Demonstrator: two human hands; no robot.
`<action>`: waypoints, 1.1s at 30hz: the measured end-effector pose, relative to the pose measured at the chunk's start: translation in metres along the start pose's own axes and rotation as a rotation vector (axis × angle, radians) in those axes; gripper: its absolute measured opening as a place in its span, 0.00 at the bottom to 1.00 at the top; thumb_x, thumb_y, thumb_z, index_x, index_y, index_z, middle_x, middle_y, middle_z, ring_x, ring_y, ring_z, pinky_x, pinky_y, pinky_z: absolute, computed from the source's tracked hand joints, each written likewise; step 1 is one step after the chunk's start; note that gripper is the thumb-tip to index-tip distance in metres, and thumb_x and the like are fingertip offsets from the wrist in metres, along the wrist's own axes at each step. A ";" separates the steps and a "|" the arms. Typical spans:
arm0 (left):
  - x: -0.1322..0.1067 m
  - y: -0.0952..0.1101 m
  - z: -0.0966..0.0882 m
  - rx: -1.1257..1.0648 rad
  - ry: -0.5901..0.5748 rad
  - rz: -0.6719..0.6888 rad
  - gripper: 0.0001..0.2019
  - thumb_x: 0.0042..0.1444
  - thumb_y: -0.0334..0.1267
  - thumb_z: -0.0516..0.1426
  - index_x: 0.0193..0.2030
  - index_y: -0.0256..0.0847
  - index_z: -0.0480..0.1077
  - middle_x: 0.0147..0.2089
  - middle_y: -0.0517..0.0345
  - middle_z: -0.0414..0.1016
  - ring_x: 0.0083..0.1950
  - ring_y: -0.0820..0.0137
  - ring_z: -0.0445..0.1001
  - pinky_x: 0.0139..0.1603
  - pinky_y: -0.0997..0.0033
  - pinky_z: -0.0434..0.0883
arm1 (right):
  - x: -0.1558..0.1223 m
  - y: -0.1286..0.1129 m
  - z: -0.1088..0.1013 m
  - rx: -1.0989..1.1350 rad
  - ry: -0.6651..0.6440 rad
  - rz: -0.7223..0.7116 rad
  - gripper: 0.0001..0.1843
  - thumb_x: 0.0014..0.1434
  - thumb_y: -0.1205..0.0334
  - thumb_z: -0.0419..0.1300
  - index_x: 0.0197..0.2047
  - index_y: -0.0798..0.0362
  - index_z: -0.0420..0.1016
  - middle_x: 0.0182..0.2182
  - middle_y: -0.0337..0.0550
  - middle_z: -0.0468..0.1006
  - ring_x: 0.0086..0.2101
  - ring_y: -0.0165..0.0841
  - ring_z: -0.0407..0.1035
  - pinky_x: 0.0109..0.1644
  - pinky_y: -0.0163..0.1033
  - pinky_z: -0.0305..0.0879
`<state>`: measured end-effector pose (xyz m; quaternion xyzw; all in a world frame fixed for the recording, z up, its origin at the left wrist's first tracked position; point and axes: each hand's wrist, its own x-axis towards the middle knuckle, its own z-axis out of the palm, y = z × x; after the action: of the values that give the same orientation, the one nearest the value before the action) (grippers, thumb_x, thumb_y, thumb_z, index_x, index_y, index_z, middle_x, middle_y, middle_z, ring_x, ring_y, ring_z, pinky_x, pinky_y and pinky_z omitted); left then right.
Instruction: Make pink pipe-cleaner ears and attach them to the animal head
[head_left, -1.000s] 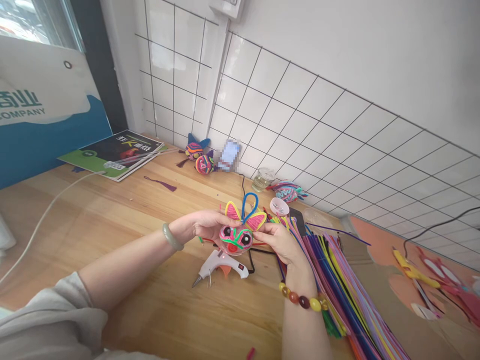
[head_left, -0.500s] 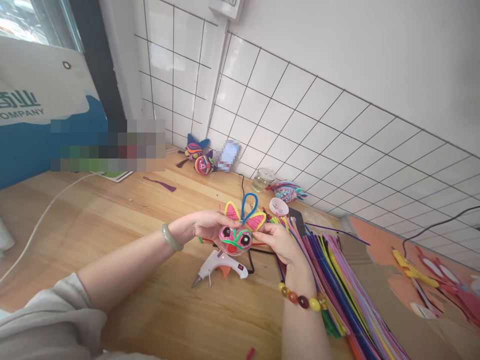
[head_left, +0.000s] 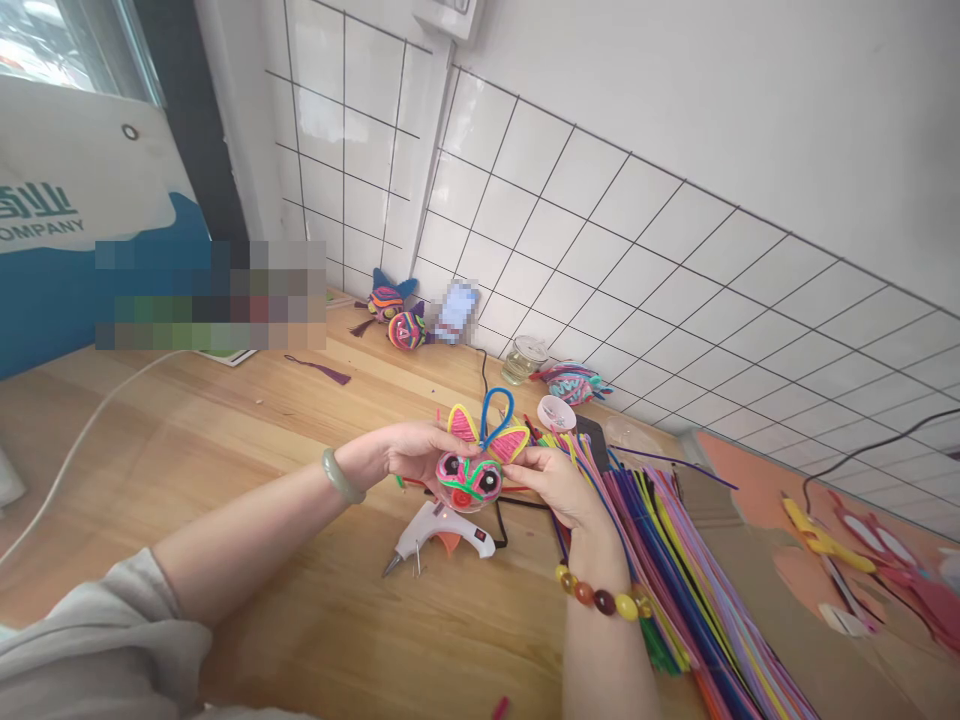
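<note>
Both my hands hold up a small pipe-cleaner animal head (head_left: 471, 476) above the wooden table (head_left: 225, 440). It has black eyes, green and red lines on a pink face, two pink ears edged in yellow and a blue loop on top. My left hand (head_left: 411, 452), with a green bangle on the wrist, grips its left side with closed fingers. My right hand (head_left: 553, 484), with a bead bracelet on the wrist, pinches its right ear.
A white glue gun (head_left: 441, 530) lies on the table right under the figure. A thick bundle of coloured pipe cleaners (head_left: 675, 570) lies to the right. Finished figures (head_left: 396, 312), a glass jar (head_left: 523, 360) and a small dish (head_left: 556, 412) stand by the tiled wall. A white cable (head_left: 82, 440) crosses the left.
The figure has tilted slightly in my hands; both hands stay where they were. The view has shifted a little.
</note>
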<state>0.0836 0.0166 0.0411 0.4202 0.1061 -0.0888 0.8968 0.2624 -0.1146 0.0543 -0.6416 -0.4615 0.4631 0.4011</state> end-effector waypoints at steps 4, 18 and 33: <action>-0.001 0.001 0.002 0.013 0.015 0.000 0.14 0.49 0.38 0.58 0.42 0.35 0.68 0.36 0.52 0.76 0.37 0.65 0.73 0.40 0.61 0.68 | 0.000 -0.001 0.000 0.001 0.004 0.002 0.19 0.42 0.52 0.64 0.34 0.58 0.76 0.30 0.46 0.78 0.37 0.40 0.70 0.42 0.43 0.63; -0.003 0.003 0.005 0.055 0.036 -0.008 0.16 0.48 0.39 0.58 0.44 0.37 0.67 0.37 0.53 0.76 0.36 0.64 0.74 0.40 0.59 0.68 | -0.002 -0.005 0.002 0.035 -0.029 0.002 0.20 0.42 0.52 0.64 0.35 0.58 0.76 0.33 0.46 0.78 0.38 0.40 0.70 0.45 0.45 0.63; 0.000 0.001 -0.005 0.021 -0.027 -0.020 0.15 0.50 0.39 0.57 0.44 0.36 0.68 0.38 0.51 0.76 0.39 0.64 0.73 0.41 0.60 0.68 | -0.003 -0.006 0.002 0.029 -0.038 -0.012 0.20 0.43 0.51 0.64 0.34 0.58 0.75 0.34 0.46 0.78 0.39 0.40 0.70 0.46 0.46 0.62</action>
<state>0.0832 0.0206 0.0387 0.4274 0.0972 -0.1044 0.8927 0.2582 -0.1154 0.0603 -0.6240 -0.4659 0.4796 0.4043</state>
